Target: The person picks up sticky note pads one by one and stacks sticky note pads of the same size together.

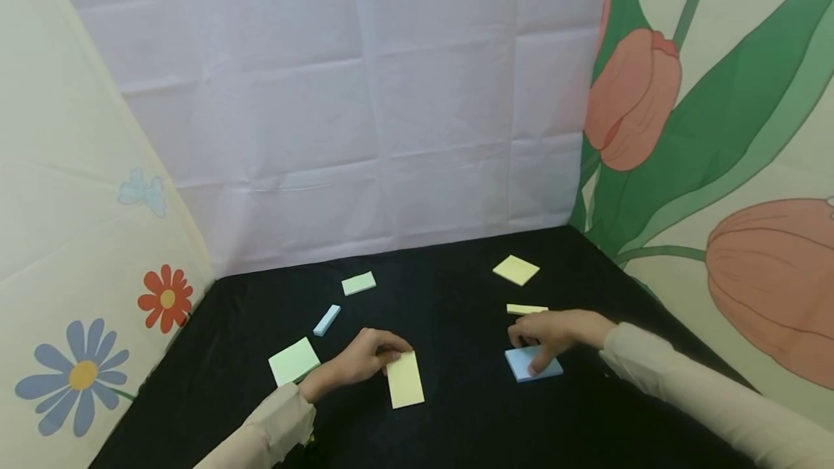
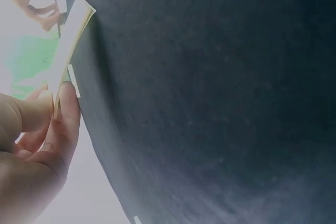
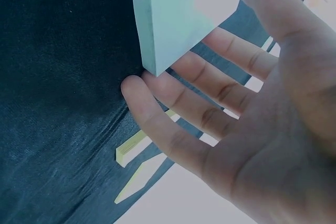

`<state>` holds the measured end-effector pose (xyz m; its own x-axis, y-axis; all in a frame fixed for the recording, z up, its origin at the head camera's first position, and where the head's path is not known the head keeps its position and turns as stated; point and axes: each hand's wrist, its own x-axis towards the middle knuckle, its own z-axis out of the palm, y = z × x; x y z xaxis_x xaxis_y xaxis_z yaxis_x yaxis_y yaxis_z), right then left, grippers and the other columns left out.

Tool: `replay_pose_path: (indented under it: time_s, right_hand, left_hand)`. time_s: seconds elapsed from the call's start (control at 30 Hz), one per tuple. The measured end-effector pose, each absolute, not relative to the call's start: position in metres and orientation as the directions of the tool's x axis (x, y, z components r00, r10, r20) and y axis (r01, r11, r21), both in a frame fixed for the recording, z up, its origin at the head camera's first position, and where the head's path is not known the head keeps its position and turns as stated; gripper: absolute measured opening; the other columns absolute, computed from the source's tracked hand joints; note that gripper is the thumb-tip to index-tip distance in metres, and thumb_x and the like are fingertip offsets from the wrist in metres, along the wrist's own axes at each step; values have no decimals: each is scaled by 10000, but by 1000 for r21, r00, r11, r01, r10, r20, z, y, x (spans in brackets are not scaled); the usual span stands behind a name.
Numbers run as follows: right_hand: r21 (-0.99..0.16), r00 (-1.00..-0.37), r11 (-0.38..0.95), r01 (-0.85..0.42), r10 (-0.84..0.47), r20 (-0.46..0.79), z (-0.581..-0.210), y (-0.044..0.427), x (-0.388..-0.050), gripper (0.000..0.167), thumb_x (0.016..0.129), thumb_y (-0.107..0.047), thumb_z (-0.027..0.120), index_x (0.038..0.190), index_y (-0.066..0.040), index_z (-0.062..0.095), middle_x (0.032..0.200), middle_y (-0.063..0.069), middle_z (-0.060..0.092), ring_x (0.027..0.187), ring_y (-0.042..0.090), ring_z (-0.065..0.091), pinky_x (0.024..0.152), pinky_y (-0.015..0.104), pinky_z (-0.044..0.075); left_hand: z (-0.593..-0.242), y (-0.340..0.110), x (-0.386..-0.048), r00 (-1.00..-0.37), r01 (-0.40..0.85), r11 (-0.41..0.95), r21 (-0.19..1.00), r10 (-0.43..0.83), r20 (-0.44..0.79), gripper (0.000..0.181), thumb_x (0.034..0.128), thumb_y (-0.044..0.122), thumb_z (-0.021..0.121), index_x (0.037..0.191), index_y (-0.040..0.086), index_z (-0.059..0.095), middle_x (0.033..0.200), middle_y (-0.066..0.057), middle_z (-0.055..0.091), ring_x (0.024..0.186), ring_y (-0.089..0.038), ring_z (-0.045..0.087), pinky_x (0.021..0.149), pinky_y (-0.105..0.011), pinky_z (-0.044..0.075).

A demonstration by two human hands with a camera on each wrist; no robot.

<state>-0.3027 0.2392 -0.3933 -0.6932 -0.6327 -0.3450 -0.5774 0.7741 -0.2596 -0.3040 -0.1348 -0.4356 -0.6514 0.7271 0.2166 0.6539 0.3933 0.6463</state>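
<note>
A yellow sticky note pad (image 1: 407, 382) is pinched at its far left corner by my left hand (image 1: 361, 360). In the left wrist view thumb and fingers close on one end of this pad (image 2: 72, 40), which stands tilted over the cloth. To the right, my right hand (image 1: 554, 331) grips a light blue sticky note pad (image 1: 520, 365), thumb on its near part and fingers by its far edge. The right wrist view shows the blue pad (image 3: 176, 22) between thumb and fingers; whether it is off the cloth I cannot tell.
Beyond the right hand lie a narrow yellow pad (image 1: 526, 308) and a square yellow one (image 1: 516, 270). On the left are a large pale green pad (image 1: 293, 362), a narrow blue pad (image 1: 327, 320) and a small green pad (image 1: 359, 283). Black cloth (image 1: 449, 317) covers the table.
</note>
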Motion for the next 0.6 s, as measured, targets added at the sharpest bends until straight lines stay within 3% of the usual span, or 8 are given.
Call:
replay_pose_path:
  time_s: [0.6]
  right_hand:
    - [-261, -695, 780, -569, -625, -354, -395, 239, -304, 349, 776, -311, 849, 986, -227, 584, 919, -88, 523, 794, 90, 497, 710, 299, 447]
  left_hand:
    - [-434, -142, -318, -687, 680, 463, 569, 674, 272, 286, 909, -156, 562, 1076, -4, 737, 1078, -125, 708, 859, -188, 634, 665, -231, 506]
